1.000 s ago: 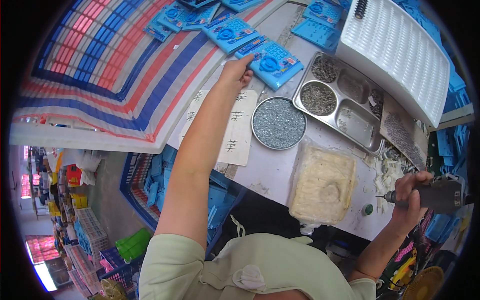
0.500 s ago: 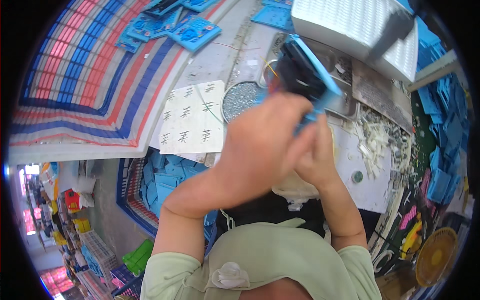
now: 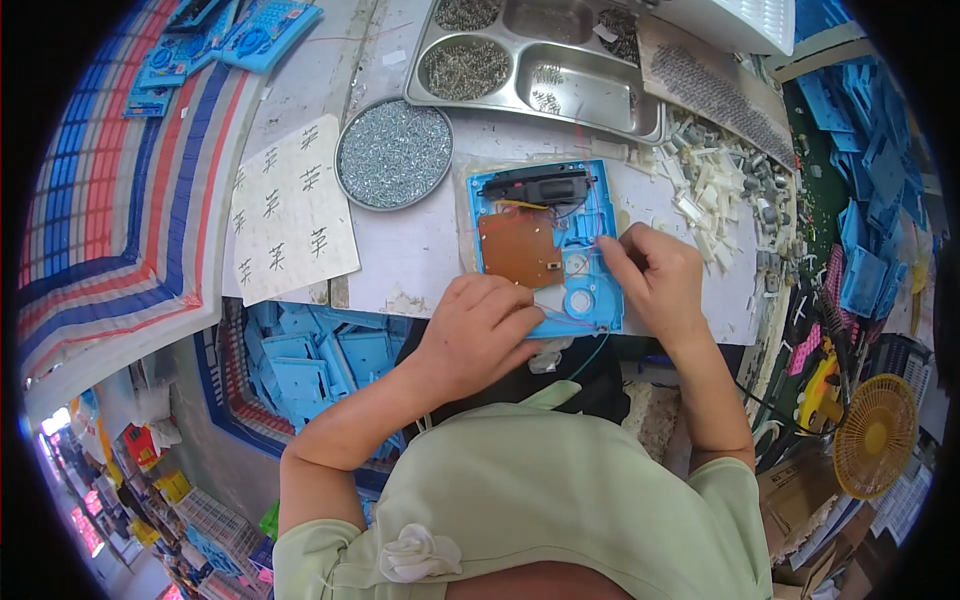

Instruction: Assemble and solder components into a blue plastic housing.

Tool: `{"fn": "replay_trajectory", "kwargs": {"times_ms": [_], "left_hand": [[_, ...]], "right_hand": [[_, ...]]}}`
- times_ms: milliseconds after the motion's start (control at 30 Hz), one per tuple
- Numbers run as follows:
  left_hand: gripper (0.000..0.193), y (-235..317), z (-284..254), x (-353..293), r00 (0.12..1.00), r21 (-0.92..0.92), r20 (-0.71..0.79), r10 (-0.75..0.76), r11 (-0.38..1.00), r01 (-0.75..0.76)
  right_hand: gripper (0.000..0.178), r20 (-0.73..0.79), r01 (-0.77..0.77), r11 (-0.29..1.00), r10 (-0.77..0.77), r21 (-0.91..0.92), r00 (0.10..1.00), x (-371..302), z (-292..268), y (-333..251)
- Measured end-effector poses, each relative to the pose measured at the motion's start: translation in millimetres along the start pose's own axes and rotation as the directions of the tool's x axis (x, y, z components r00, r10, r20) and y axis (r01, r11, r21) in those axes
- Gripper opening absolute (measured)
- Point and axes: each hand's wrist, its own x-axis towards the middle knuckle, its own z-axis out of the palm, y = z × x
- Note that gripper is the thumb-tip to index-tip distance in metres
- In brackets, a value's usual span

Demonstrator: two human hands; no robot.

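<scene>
An open blue plastic casing (image 3: 612, 300) lies flat on the table before me, its inside facing up. In it are a brown circuit board (image 3: 515, 250), a black box-shaped part (image 3: 540, 186) along the far edge, and thin red and yellow wires. My left hand (image 3: 482, 325) grips the near left edge with curled fingers, at the board's lower corner. At the right rim, my right hand (image 3: 657, 280) is closed with the thumb over the edge, beside the red wires. Whether it also pinches a wire is hard to tell.
Beyond the casing stand a round dish of small silver screws (image 3: 395, 155) and a metal compartment tray (image 3: 520, 120) with small parts. White plastic pieces (image 3: 705, 195) are heaped at the right. A marked paper sheet (image 3: 295, 215) lies left; a crate of blue pieces (image 3: 300, 370) stands below.
The blue casing, held tilted above the table by both hands, has come down flat with its inside up. My hands have moved apart to its left and right edges. The view has shifted.
</scene>
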Motion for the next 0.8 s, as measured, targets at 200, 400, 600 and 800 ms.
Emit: {"fn": "replay_trajectory", "kwargs": {"times_ms": [200,400,600,800], "left_hand": [[0.032,-23,-8,9,0.991,-0.011,0.096,0.093,0.996,-0.093],[0.028,-5,-12,16,0.991,0.003,0.133,-0.012,1.0,0.011],[0.035,7,-10,27,0.984,-0.011,0.075,-0.164,0.986,0.165],[0.037,17,20,29,0.999,-0.091,-0.011,0.044,0.995,-0.045]], "right_hand": [[0.033,0.096,0.049,0.999,-0.049,0.006,0.994,17,9,28],[0.028,0.201,-0.282,0.777,0.202,0.563,0.959,24,1,24],[0.015,0.402,-0.364,0.832,0.19,0.418,0.896,20,-12,5],[0.014,0.226,0.396,0.798,-0.533,0.455,0.815,-26,-23,-18]]}}
